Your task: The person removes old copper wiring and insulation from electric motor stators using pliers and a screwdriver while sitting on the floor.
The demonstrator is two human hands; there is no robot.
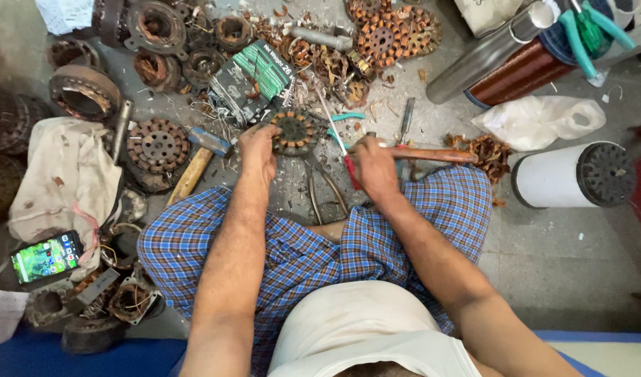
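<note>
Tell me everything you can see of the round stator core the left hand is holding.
The stator core is a dark, round, slotted metal disc with a central hub and teeth radiating outward, with coppery winding remnants showing at its rim. It lies roughly flat on the grey floor just ahead of the person's knees. The left hand grips its left edge. A thin rod held in the right hand reaches past its right side; contact there cannot be judged. Copper scraps lie around it.

Grey concrete floor (557, 258) carries copper-wound stators (158, 145), a hammer (198, 164), a phone (46, 257).
</note>
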